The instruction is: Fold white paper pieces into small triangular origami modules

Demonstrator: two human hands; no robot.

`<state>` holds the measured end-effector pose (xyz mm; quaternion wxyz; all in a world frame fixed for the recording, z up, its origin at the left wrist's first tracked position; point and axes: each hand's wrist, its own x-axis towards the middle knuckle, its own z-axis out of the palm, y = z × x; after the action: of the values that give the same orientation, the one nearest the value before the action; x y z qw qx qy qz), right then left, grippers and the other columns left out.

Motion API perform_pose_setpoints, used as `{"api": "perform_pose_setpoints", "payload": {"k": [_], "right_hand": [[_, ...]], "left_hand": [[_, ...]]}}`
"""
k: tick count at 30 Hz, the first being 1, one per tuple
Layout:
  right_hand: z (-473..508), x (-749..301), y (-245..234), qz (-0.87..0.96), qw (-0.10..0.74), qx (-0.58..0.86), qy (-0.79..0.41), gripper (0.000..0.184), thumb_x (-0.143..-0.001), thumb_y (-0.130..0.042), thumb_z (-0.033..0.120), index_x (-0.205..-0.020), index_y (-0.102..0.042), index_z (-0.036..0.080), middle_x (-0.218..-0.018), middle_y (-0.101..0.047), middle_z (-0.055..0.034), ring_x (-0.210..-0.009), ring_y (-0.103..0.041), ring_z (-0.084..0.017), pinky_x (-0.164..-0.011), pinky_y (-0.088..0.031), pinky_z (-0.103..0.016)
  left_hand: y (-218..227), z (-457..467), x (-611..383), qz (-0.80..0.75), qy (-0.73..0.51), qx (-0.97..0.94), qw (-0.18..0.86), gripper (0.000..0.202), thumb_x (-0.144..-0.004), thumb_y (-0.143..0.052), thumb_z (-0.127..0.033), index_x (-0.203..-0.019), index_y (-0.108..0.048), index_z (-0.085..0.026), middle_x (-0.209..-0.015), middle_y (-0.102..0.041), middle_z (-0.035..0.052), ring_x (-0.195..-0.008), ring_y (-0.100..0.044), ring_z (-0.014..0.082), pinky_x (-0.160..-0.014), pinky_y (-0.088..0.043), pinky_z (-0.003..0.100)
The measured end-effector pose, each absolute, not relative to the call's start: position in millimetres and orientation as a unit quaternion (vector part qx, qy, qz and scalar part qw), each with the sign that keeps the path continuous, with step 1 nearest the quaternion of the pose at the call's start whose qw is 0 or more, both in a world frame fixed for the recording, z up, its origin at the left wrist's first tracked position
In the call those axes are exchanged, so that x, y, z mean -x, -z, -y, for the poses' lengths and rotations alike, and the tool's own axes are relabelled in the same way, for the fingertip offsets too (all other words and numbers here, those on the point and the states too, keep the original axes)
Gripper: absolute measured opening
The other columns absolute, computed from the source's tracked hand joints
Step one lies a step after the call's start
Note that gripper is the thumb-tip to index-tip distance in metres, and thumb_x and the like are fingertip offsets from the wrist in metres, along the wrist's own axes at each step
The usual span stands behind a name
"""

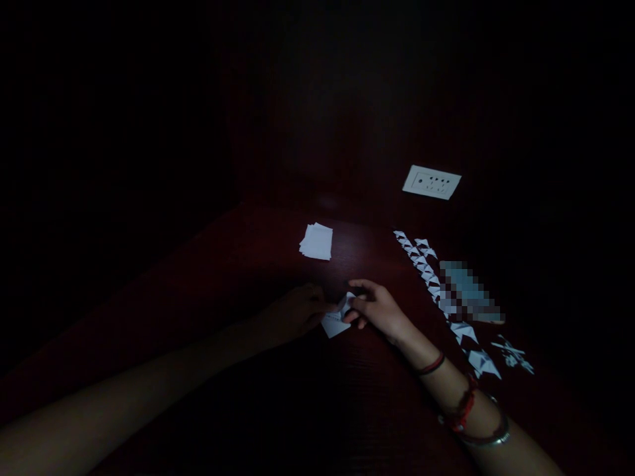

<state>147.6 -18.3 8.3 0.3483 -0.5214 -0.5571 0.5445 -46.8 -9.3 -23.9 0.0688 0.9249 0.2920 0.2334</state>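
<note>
A small white sheet of paper (335, 326), partly folded, lies on the dark red table between my hands. One edge of it is bent up, and my right hand (380, 309) pinches this raised flap between thumb and fingers. From the left, my left hand (303, 311) has its fingers closed at the sheet's other side, with a fingertip pressed on the paper near the fold. Deep shadow covers much of the left hand. Bracelets circle my right wrist and forearm.
Beyond my hands lies a stack of white paper sheets (317, 241). To the right runs a row of folded paper pieces (425, 271), beside a blurred-out flat object (471, 291) and thin white scraps (513, 355). A white socket panel (431, 182) sits at the back right.
</note>
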Motion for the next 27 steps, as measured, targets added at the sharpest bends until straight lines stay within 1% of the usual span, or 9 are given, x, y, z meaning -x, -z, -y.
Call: {"api": "perform_pose_setpoints", "payload": {"k": [2, 5, 7, 13, 17, 19, 21, 24, 27], "right_hand": [[18, -148, -8, 0.555, 0.346, 0.521, -0.549, 0.035, -0.072, -0.049, 0.008, -0.107, -0.045, 0.01, -0.06, -0.061, -0.001, -0.048, -0.061, -0.011, -0.034, -0.04, -0.014], [17, -150, -6, 0.571, 0.333, 0.51, -0.551, 0.021, -0.071, -0.05, 0.01, -0.092, -0.054, 0.01, -0.063, -0.062, -0.0024, -0.051, -0.061, -0.011, -0.035, -0.041, -0.014], [16, -151, -5, 0.593, 0.327, 0.491, -0.547, 0.018, -0.071, -0.051, 0.011, -0.087, -0.057, 0.011, -0.064, -0.062, -0.0025, -0.054, -0.061, -0.011, -0.038, -0.043, -0.014], [16, -155, -5, 0.654, 0.295, 0.446, -0.536, 0.027, -0.067, -0.057, 0.015, -0.093, -0.063, 0.011, -0.074, -0.065, -0.0049, -0.062, -0.06, -0.011, -0.047, -0.047, -0.018], [15, -158, -3, 0.697, 0.259, 0.433, -0.509, 0.032, -0.068, -0.058, 0.018, -0.099, -0.063, 0.013, -0.079, -0.065, -0.0052, -0.057, -0.055, -0.009, -0.052, -0.048, -0.021], [15, -159, -1, 0.719, 0.249, 0.415, -0.499, 0.032, -0.069, -0.057, 0.018, -0.101, -0.063, 0.015, -0.083, -0.065, -0.005, -0.056, -0.054, -0.008, -0.053, -0.047, -0.022], [15, -160, 0, 0.731, 0.244, 0.396, -0.498, 0.032, -0.07, -0.056, 0.018, -0.101, -0.063, 0.016, -0.087, -0.064, -0.0047, -0.057, -0.053, -0.008, -0.054, -0.047, -0.022], [16, -160, -1, 0.727, 0.249, 0.39, -0.507, 0.03, -0.069, -0.055, 0.017, -0.098, -0.065, 0.015, -0.082, -0.065, -0.0041, -0.057, -0.053, -0.008, -0.055, -0.046, -0.023], [18, -159, -1, 0.69, 0.283, 0.41, -0.524, 0.02, -0.067, -0.056, 0.015, -0.084, -0.066, 0.013, -0.072, -0.064, -0.0027, -0.058, -0.054, -0.01, -0.056, -0.046, -0.023]], "left_hand": [[21, 10, 47, -0.293, -0.224, -0.926, 0.077, 0.028, -0.083, -0.045, -0.015, -0.107, -0.056, -0.025, -0.089, -0.052, 0.003, -0.081, -0.047, 0.0147, -0.069, -0.037, 0.025], [16, 11, 46, -0.305, -0.218, -0.923, 0.087, 0.025, -0.084, -0.044, -0.016, -0.103, -0.059, -0.023, -0.087, -0.052, 0.0038, -0.081, -0.047, 0.0149, -0.069, -0.037, 0.025], [14, 11, 46, -0.308, -0.221, -0.92, 0.099, 0.023, -0.084, -0.044, -0.017, -0.1, -0.06, -0.022, -0.086, -0.053, 0.0039, -0.081, -0.047, 0.015, -0.071, -0.037, 0.026], [11, 11, 46, -0.342, -0.255, -0.886, 0.184, 0.018, -0.079, -0.05, -0.016, -0.095, -0.057, -0.017, -0.086, -0.057, 0.0023, -0.08, -0.051, 0.0143, -0.072, -0.038, 0.025], [7, 13, 46, -0.362, -0.258, -0.852, 0.275, 0.025, -0.076, -0.05, -0.014, -0.101, -0.052, -0.018, -0.083, -0.058, -0.0008, -0.074, -0.054, 0.0115, -0.068, -0.04, 0.022], [4, 15, 46, -0.366, -0.253, -0.84, 0.31, 0.028, -0.076, -0.05, -0.014, -0.104, -0.049, -0.018, -0.081, -0.058, -0.0015, -0.07, -0.053, 0.0107, -0.064, -0.04, 0.021], [1, 16, 47, -0.365, -0.249, -0.833, 0.333, 0.03, -0.076, -0.051, -0.015, -0.105, -0.048, -0.018, -0.082, -0.058, -0.0013, -0.07, -0.053, 0.0106, -0.063, -0.04, 0.021], [-1, 17, 47, -0.343, -0.237, -0.837, 0.354, 0.028, -0.076, -0.05, -0.014, -0.103, -0.049, -0.018, -0.085, -0.058, -0.0008, -0.075, -0.054, 0.0111, -0.066, -0.04, 0.021], [-1, 16, 48, -0.325, -0.224, -0.852, 0.344, 0.018, -0.076, -0.05, -0.014, -0.093, -0.053, -0.018, -0.086, -0.057, -0.0005, -0.078, -0.053, 0.012, -0.068, -0.04, 0.022]]}}
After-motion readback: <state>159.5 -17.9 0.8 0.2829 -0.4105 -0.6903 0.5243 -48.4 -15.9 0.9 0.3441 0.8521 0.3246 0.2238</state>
